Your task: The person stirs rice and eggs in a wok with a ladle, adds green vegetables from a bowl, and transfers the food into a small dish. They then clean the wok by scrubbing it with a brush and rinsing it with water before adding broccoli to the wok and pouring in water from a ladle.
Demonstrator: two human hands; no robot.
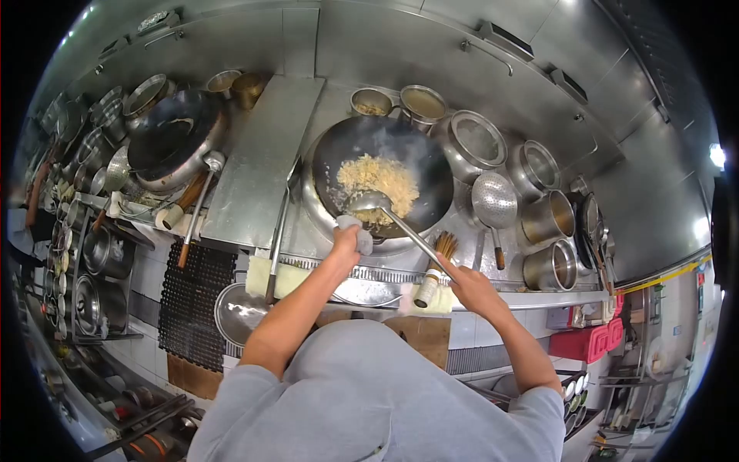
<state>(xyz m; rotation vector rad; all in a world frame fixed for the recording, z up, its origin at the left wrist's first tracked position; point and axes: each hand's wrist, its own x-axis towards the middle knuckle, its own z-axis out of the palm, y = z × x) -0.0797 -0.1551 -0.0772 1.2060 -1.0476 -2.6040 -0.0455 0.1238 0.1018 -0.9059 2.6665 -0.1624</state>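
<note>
1. A metal ladle [369,202] slants across the near side of a round wok [331,158]; its long axis runs from the handle end at the right hand [473,289] up to the bowl, which points between ten and eleven o'clock.
2. The ladle's bowl lies in the wok, at about one o'clock from the left hand [348,240] and up-left of the right hand.
3. The left hand is closed around a pale grey cloth [357,234] at the wok's near rim, between six and seven o'clock.
4. The right hand is closed on the ladle's long, straight handle.
5. The ladle is shiny silver with a rounded bowl, set against pale yellow, rice-like food [385,179]. The wok is dark inside, with a light haze over it.
6. At about three o'clock from the food, a perforated skimmer [494,199] rests on the steel counter [258,173].
</note>
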